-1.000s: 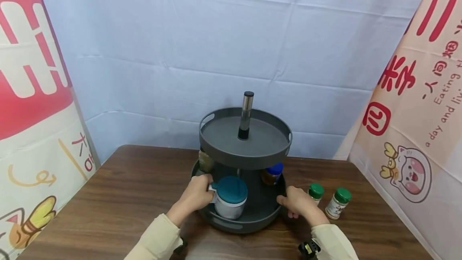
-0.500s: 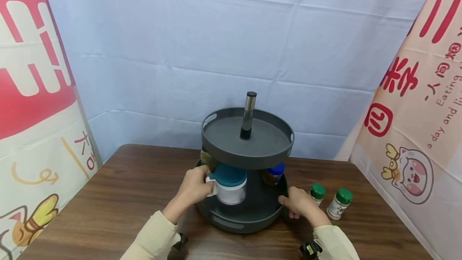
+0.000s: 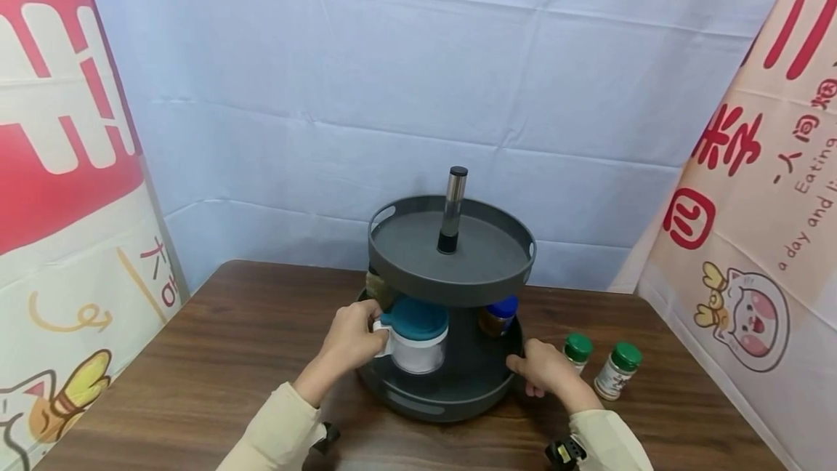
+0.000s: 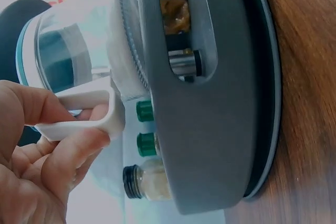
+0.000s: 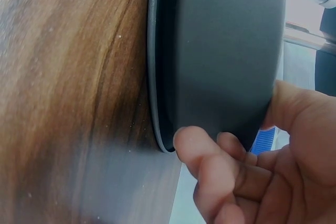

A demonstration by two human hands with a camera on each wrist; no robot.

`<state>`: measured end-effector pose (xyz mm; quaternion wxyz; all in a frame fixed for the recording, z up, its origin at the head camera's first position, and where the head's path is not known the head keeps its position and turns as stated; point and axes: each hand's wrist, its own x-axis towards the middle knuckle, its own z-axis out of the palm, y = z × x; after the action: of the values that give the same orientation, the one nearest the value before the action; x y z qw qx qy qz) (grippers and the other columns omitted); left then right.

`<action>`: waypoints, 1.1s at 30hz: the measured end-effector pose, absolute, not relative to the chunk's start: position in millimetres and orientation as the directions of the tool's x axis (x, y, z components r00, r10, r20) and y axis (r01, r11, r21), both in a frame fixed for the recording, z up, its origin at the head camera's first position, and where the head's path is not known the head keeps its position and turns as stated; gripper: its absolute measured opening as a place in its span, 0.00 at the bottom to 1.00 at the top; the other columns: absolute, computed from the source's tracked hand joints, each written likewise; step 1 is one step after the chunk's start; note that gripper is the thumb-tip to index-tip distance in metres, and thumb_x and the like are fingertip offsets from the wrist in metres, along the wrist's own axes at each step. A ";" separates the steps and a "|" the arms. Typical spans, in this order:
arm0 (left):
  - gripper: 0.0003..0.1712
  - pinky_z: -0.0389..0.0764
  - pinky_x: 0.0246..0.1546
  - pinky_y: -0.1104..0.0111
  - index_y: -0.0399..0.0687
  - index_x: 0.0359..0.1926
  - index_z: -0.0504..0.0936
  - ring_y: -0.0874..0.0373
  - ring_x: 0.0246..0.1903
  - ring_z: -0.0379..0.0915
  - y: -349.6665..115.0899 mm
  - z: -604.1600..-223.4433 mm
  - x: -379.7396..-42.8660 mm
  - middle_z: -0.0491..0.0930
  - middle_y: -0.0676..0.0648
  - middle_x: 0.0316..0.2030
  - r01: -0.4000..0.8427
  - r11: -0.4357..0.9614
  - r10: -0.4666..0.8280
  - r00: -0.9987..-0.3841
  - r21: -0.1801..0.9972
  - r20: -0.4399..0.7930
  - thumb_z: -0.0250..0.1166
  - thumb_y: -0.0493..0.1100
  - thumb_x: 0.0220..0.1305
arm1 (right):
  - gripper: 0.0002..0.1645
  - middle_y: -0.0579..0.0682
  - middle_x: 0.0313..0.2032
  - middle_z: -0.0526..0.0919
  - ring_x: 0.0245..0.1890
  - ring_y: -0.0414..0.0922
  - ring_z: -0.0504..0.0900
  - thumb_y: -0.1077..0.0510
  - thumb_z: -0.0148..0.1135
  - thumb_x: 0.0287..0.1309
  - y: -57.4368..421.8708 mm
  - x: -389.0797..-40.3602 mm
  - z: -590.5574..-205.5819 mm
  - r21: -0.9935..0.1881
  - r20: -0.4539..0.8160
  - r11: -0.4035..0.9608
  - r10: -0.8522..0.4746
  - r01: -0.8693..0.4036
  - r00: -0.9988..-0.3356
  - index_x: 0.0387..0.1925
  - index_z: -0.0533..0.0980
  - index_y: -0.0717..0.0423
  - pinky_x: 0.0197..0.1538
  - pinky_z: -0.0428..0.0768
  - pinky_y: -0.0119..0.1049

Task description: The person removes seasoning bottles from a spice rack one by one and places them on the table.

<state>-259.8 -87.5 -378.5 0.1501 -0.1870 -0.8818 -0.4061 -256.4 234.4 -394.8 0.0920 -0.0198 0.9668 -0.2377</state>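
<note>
A clear jar (image 3: 418,353) with a teal lid and a white handle (image 4: 113,111) is over the lower tray (image 3: 451,413) of a dark grey two-tier turntable. My left hand (image 3: 353,336) grips that handle. Its base looks raised above the tray's rim in the left wrist view. At the tray's right side, my right hand (image 3: 546,369) holds the rim, thumb at the inside and curled fingers (image 5: 197,148) against the outer wall. A blue-lidded jar (image 3: 498,316) stands at the tray's right back. Partly hidden at its left back is another jar (image 3: 378,288).
The upper tier (image 3: 425,235) overhangs the lower tray, with a metal post (image 3: 454,202) rising through it. Two green-capped shakers (image 3: 613,373) (image 3: 578,349) stand on the wooden table (image 3: 261,340) beside my right hand. A pale cloth (image 3: 327,93) hangs behind.
My left hand has lifted the jar from the tray's front, up and back toward the upper tier; in the last half second it barely moves. The right hand keeps its hold on the rim.
</note>
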 end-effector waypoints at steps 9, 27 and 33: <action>0.10 0.61 0.13 0.70 0.47 0.19 0.69 0.64 0.08 0.52 -105.1 -373.1 -259.0 0.60 0.54 0.09 0.400 0.583 0.117 -0.903 0.707 0.414 0.61 0.31 0.47 | 0.18 0.52 0.10 0.74 0.11 0.47 0.74 0.53 0.55 0.57 237.2 -258.6 -397.4 -0.464 -0.164 0.886 -0.078 0.007 -0.983 0.18 0.73 0.61 0.22 0.71 0.38; 0.05 0.69 0.15 0.67 0.42 0.25 0.73 0.59 0.11 0.65 -149.7 -381.2 -265.2 0.72 0.50 0.15 0.299 0.620 -0.019 -0.919 0.726 0.394 0.62 0.32 0.50 | 0.17 0.52 0.11 0.75 0.11 0.47 0.73 0.53 0.55 0.57 235.4 -257.5 -395.9 -0.471 -0.172 0.882 -0.075 0.015 -0.982 0.20 0.72 0.61 0.22 0.72 0.38; 0.05 0.68 0.15 0.67 0.42 0.23 0.72 0.59 0.12 0.65 -162.8 -388.2 -269.6 0.70 0.50 0.14 0.259 0.653 -0.074 -0.913 0.712 0.400 0.60 0.32 0.48 | 0.17 0.52 0.11 0.75 0.11 0.46 0.73 0.53 0.55 0.58 234.4 -257.0 -396.5 -0.471 -0.164 0.882 -0.091 -0.003 -0.982 0.20 0.71 0.61 0.22 0.71 0.38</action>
<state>-269.6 -162.8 -388.2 0.2013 -0.0522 -0.8866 -0.4132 -257.0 234.4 -396.5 0.0908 -0.0243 0.9658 -0.2416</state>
